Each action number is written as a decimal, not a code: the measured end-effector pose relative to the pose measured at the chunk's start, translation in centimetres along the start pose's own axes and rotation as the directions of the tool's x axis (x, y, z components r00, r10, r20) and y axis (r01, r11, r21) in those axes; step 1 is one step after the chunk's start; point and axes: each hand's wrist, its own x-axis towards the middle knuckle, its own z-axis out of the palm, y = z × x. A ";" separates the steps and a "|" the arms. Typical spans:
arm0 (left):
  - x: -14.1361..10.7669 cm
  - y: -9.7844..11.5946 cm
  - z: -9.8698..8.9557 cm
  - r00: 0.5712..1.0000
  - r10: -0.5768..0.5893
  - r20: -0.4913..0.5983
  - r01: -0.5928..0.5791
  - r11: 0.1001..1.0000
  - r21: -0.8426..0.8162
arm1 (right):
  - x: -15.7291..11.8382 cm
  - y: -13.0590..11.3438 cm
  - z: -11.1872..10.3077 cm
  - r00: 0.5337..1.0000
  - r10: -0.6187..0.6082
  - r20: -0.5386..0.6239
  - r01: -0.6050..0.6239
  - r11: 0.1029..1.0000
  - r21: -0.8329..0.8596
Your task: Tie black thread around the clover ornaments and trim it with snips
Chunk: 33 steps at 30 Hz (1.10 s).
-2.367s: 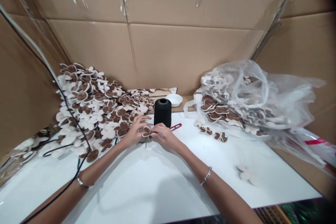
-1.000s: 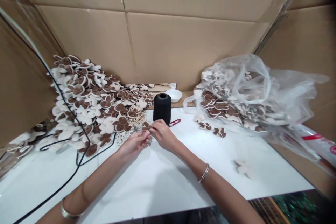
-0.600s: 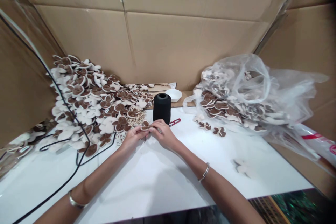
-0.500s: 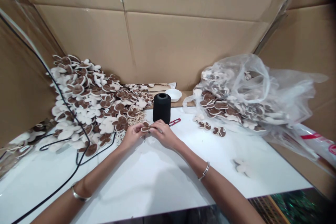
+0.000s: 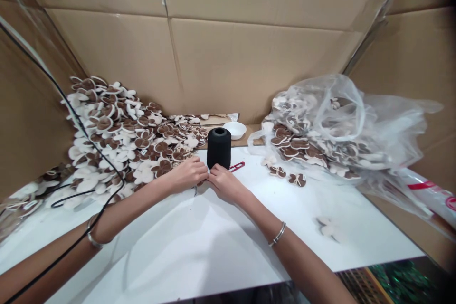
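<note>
My left hand (image 5: 187, 174) and right hand (image 5: 224, 183) are together, pinching a small brown-and-cream cutout (image 5: 203, 182), mostly hidden. Black thread spool (image 5: 218, 148) just far.

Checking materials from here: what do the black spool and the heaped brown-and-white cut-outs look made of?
The black spool looks like matte thread wound tightly, with a dull, even surface, though single strands are hard to see. The heaped cut-outs look like felt or similar fabric: matte, soft-looking white edges around brown centres; the exact material stays unclear.

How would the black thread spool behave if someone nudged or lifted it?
The black thread spool stands upright and looks taller than wide, so a sideways push could probably tip it, and its round body would likely roll. The tight winding suggests it feels firm, not floppy.
</note>
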 end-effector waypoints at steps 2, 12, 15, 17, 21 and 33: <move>0.0 0.8 0.2 1.000 0.022 0.021 -0.024 0.997 0.069 | 0.1 -0.2 0.3 1.000 0.025 0.001 -0.025 0.999 -0.036; -0.7 2.1 0.8 0.989 0.046 0.138 -0.099 0.907 0.408 | 0.1 -0.9 0.7 0.997 0.074 0.032 -0.073 0.997 -0.037; -1.1 1.7 0.1 0.992 0.002 0.126 -0.042 0.949 0.312 | 0.2 -0.8 0.8 0.994 0.108 -0.008 -0.108 0.993 0.037; -1.5 0.9 -0.7 0.997 -0.023 0.075 0.016 0.995 0.097 | 0.3 -0.6 1.0 0.990 0.130 -0.060 -0.123 0.986 0.114; -2.0 -1.3 -1.5 0.946 -0.289 -0.147 0.232 0.919 -0.319 | 0.6 -0.4 1.6 0.982 0.133 -0.136 -0.093 0.959 0.267; -2.3 -3.0 5.7 0.839 -0.377 -0.392 0.310 0.924 -0.224 | 0.1 0.3 2.1 0.849 0.401 -0.344 -0.193 0.842 0.504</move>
